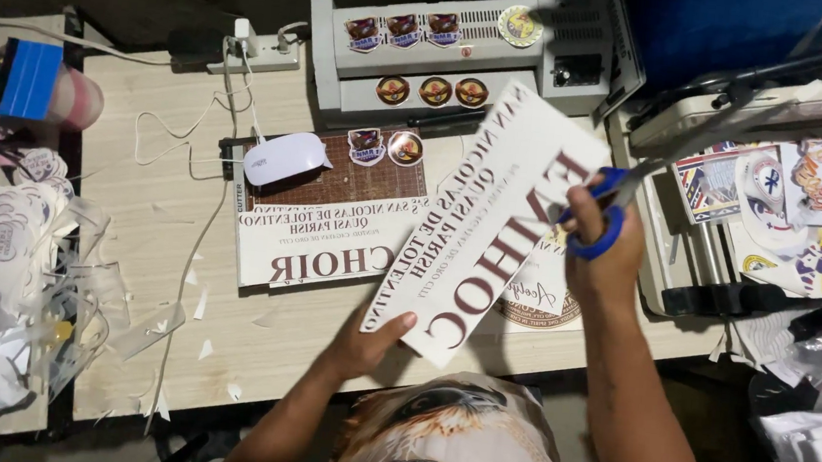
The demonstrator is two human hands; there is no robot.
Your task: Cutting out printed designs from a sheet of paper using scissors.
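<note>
Printed strip (486, 223) meets blue-handled scissors (602, 218).

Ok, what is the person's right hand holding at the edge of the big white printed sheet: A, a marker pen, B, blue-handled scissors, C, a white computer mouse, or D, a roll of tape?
B: the right hand has its fingers through the blue-handled scissors at the white printed sheet, which the left hand steadies.

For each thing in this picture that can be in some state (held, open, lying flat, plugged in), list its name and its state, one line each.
Printed strip: held tilted above the table, being cut.
Left hand: grips the strip's lower edge.
Right hand: fingers through scissor handles.
Blue-handled scissors: held at the strip's edge; blades hard to see.
Second printed sheet: lying flat.
Laminator: stickers resting on top.
Power strip: plug inserted.
</note>
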